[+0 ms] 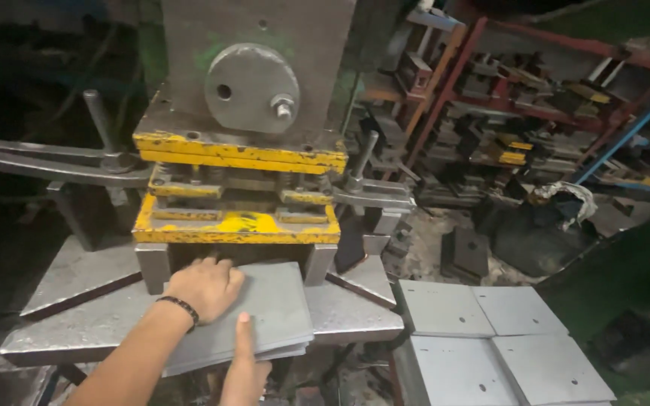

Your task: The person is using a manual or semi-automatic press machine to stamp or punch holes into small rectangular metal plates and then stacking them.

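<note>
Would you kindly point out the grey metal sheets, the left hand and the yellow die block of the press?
grey metal sheets (283,304): head view, bare top face of the stack.
left hand (206,286): head view, back of the hand.
yellow die block (238,224): head view, front yellow face.
</note>
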